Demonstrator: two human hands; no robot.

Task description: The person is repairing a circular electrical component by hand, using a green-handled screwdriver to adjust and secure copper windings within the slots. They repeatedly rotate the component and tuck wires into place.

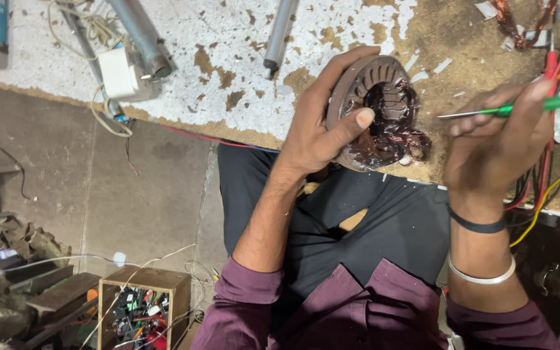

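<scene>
Your left hand (319, 129) is wrapped around a round metal motor core (374, 107), fingers curled over its far rim and thumb pressed across the near face, holding it tilted on edge above the near edge of the workbench (241, 71). Tangled copper wire (393, 133) spills from the core's centre and hangs out on the side toward your right hand. Your right hand (497, 146) is closed on a green-handled screwdriver (520, 107), just beside the core; its thin metal tip points at the core but stops short of the wire. Red, yellow and black wires (546, 175) trail past that wrist, which wears a black band and a silver bangle. Farther back on the bench from the core lie two grey metal tubes (140, 32), a small white box (118, 71) with a cord, and another clump of copper wire (513, 23). Below the core is your lap in dark trousers; on the floor, well away from the core, stands a wooden box (147, 304) of small parts.
</scene>
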